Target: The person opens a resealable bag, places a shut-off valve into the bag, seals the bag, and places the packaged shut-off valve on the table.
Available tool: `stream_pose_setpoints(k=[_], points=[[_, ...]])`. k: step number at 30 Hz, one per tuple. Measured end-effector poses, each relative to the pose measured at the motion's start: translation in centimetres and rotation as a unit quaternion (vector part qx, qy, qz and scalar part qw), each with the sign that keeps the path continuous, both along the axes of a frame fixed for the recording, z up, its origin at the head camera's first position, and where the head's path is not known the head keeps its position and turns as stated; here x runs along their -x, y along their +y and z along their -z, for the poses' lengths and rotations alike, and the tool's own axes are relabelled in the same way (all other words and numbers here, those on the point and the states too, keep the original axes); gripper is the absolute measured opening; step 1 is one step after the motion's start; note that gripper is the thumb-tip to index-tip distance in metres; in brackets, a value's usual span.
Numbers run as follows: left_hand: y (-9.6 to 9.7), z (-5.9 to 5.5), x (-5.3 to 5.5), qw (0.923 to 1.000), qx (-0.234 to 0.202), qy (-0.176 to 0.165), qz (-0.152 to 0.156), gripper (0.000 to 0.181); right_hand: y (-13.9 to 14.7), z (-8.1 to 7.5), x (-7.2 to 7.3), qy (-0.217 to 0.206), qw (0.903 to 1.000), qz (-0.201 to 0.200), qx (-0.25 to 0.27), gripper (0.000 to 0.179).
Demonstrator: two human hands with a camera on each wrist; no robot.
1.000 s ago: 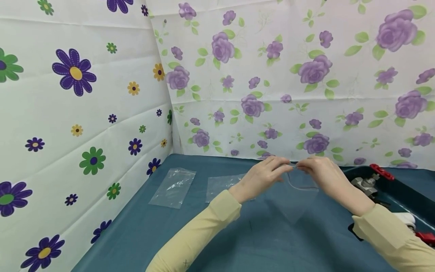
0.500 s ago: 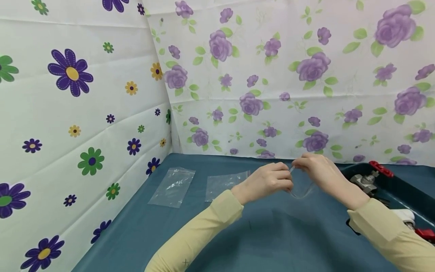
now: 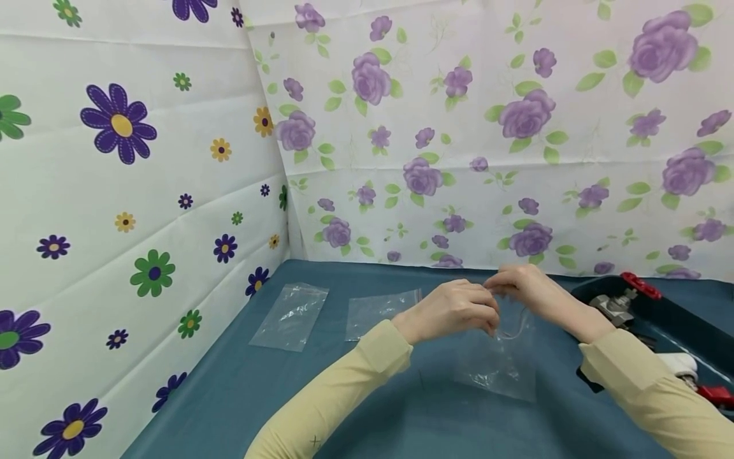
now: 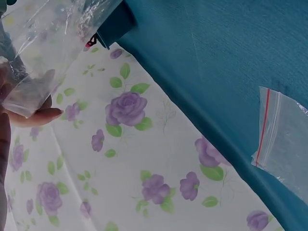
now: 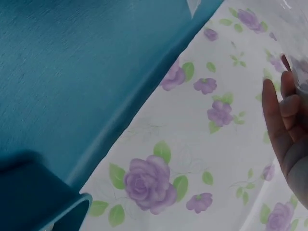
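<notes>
Both hands pinch the top edge of a clear plastic zip bag (image 3: 504, 370), held up over the blue table. The left hand (image 3: 455, 309) has its fingers curled at the bag's near left side. The right hand (image 3: 533, 290) pinches the far right side with thumb and fingers, close to the left fingertips. Below them the bag hangs down, its mouth showing as a thin curved line. In the left wrist view the crinkled bag (image 4: 72, 38) spreads over the fingertips at the left edge. At the right edge of the right wrist view, the right hand (image 5: 288, 125) meets the clear plastic.
Two more clear zip bags lie flat on the table, one far left (image 3: 291, 319) and one beside it (image 3: 378, 312), partly behind the left wrist. A dark teal tray (image 3: 696, 325) at right holds a metal valve (image 3: 616, 309) with a red handle and a white part (image 3: 679, 364). Flowered cloths stand behind.
The right hand has shifted slightly left, closer to the left hand. The left hand has turned and moved a little lower. The bag's body now hangs more spread out toward the table.
</notes>
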State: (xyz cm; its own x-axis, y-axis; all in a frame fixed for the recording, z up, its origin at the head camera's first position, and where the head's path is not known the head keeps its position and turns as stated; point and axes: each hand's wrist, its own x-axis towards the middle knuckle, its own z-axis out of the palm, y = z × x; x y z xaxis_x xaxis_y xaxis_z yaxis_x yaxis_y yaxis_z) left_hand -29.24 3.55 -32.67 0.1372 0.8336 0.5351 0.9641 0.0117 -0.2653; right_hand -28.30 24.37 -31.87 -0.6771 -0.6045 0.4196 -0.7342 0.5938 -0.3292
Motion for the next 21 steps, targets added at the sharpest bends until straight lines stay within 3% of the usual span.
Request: stream_pose_setpoints(k=[6,11,17,21], points=[[-0.4,0.3,0.4,0.9994,-0.010,-0.032,0.006,0.003,0.1,-0.4,-0.1,-0.073,0.9971,0.019,-0.001,0.015],[-0.5,0.2,0.5,0.9994,-0.015,-0.030,0.005,0.005,0.8,-1.0,-1.0,-0.132,0.9901,0.048,0.002,0.025],[-0.6,0.2,0.5,0.9996,-0.012,-0.023,-0.013,0.005,1.5,-2.2,-2.3,-0.134,0.9885,0.068,-0.016,0.032],[-0.8,0.2,0.5,0.9995,-0.018,-0.014,-0.022,0.005,1.4,-2.8,-2.7,-0.138,0.9877,0.068,-0.032,0.021]])
